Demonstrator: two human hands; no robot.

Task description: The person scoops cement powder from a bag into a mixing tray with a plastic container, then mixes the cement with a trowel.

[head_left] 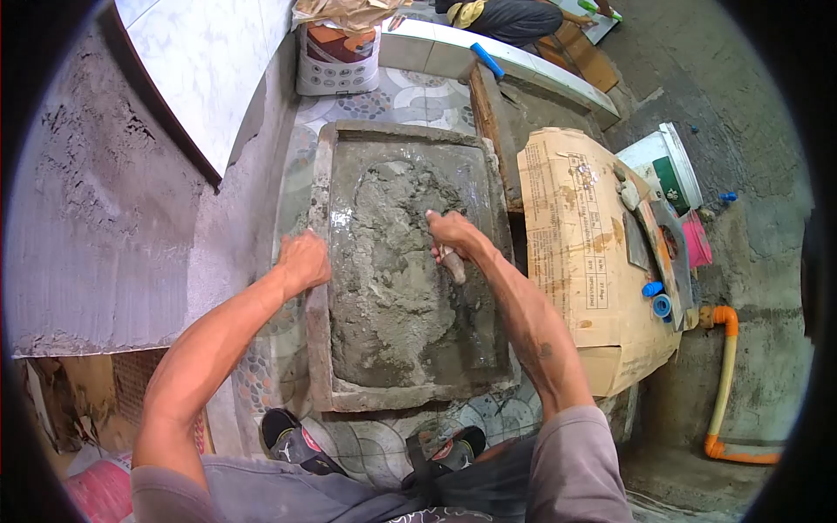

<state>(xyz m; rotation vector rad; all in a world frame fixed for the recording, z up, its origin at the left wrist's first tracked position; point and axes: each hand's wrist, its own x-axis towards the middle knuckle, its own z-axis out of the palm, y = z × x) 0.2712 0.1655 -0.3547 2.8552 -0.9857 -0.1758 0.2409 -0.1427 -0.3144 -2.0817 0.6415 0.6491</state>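
Observation:
A shallow rectangular mixing box [319,349] lies in front of my feet, its rim crusted with dried cement. Wet grey mortar [397,288] fills much of it, heaped along the middle and thinner and shinier at the edges. My left hand [304,259] is closed at the left rim of the box. Over the mortar, right of the middle, my right hand [451,234] is wrapped around the worn handle of a trowel [454,267]. The trowel's blade cannot be made out under the hand and mortar.
Flattened cardboard [567,261] lies right of the box, with a white bucket [663,166] and an orange pipe [725,383] beyond. A printed sack [338,61] stands at the back left. Another person's leg [514,22] shows behind a low tiled ledge [453,48].

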